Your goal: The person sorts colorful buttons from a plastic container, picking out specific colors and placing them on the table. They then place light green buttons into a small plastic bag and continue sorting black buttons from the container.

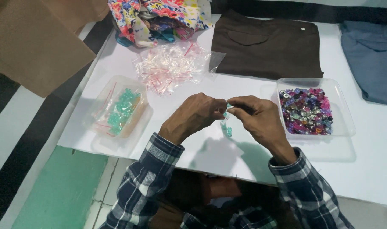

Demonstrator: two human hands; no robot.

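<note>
My left hand (192, 116) and my right hand (257, 116) meet above the white table (363, 157), both pinching a small clear plastic bag (225, 121) that holds a few teal beads. The bag hangs down between my fingertips. A clear tub (342, 114) filled with mixed purple, pink and silvery beads sits just right of my right hand. To the left lies a clear tray (98, 142) with bagged teal beads (122, 108) inside.
A heap of small empty clear bags (170, 65) lies behind my hands. Further back are a folded brown garment (267, 44), a flowery cloth (157, 17), a grey-blue garment (371, 55) and a brown cardboard sheet (30, 42) at left.
</note>
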